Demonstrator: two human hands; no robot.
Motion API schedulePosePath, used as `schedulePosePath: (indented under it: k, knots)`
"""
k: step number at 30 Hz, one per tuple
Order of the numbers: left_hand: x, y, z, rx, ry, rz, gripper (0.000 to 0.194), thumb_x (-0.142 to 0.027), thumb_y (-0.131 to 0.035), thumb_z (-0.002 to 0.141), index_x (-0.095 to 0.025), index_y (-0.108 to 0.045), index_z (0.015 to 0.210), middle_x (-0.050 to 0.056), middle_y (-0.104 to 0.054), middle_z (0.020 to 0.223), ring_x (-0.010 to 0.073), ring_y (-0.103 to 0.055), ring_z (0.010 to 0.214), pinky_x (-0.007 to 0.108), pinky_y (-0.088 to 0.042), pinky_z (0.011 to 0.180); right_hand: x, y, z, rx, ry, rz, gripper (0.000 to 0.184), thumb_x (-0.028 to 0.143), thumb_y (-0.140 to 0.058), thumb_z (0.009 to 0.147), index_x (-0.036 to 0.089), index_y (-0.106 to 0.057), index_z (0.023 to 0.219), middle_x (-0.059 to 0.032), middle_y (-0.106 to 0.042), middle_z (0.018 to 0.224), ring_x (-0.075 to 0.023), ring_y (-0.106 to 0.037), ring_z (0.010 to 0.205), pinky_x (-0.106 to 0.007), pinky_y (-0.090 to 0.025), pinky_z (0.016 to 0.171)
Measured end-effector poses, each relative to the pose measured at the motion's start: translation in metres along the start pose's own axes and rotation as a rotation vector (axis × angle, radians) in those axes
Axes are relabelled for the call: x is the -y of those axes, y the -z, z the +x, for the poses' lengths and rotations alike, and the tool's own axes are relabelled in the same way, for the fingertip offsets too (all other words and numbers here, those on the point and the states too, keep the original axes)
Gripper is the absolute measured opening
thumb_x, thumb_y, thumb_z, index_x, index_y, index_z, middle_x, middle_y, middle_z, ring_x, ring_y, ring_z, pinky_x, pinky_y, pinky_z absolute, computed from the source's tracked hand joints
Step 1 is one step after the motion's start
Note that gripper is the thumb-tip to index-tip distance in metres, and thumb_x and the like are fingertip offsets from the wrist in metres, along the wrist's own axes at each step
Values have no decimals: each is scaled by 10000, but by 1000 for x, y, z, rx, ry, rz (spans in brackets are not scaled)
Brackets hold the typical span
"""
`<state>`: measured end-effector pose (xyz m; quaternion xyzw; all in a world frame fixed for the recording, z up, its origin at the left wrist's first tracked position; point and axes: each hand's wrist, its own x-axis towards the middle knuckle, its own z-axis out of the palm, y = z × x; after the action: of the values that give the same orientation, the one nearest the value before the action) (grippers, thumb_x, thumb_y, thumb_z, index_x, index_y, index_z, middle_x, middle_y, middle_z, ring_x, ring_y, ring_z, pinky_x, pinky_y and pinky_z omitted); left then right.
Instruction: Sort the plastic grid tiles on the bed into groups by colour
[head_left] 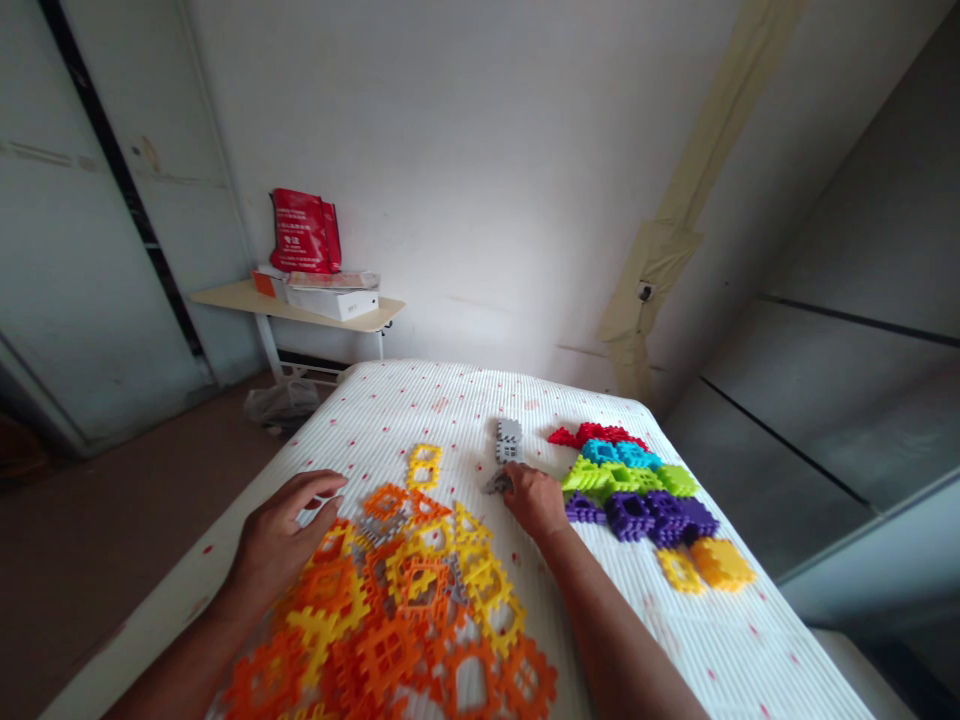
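Note:
A heap of orange and yellow plastic waffle blocks (397,610) lies on a white ribbed mattress (450,400), with some grey pieces mixed in. My left hand (281,535) rests at the heap's left edge, fingers apart and holding nothing. My right hand (534,500) pinches a grey waffle block (496,484) at its fingertips, close to a small stack of grey blocks (509,441). To the right lie groups of red (598,435), blue (619,453), green (622,478) and purple blocks (641,518), with yellow and orange blocks (705,565) below them.
The mattress ends at a white wall behind it, with a mirrored wardrobe (825,400) along the right. To the left is a brown floor (112,530). A small table (300,310) holds a red bag and a white box.

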<state>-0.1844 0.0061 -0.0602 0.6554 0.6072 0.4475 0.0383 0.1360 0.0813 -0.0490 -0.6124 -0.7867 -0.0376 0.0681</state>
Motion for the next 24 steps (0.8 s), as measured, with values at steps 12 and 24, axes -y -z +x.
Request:
schedulePosePath:
  k: [12, 24]
  knots:
    - [0, -2, 2, 149, -82, 28, 159, -295, -516, 791, -208, -638, 845, 21, -663, 869, 150, -615, 755, 236, -469, 681, 4, 4, -5, -13, 9, -108, 230, 152, -518, 780, 203, -604, 988, -73, -679, 921, -198, -666, 759, -233, -439, 586]
    - [-21, -14, -5, 486, -362, 310, 233, -102, -526, 739, -242, -680, 842, 21, -677, 878, 204, -568, 857, 335, -369, 728, 26, 31, -14, -8, 70, -26, 275, 226, -471, 844, 246, -575, 1098, -54, -659, 1032, -163, -649, 849, -235, -449, 682]
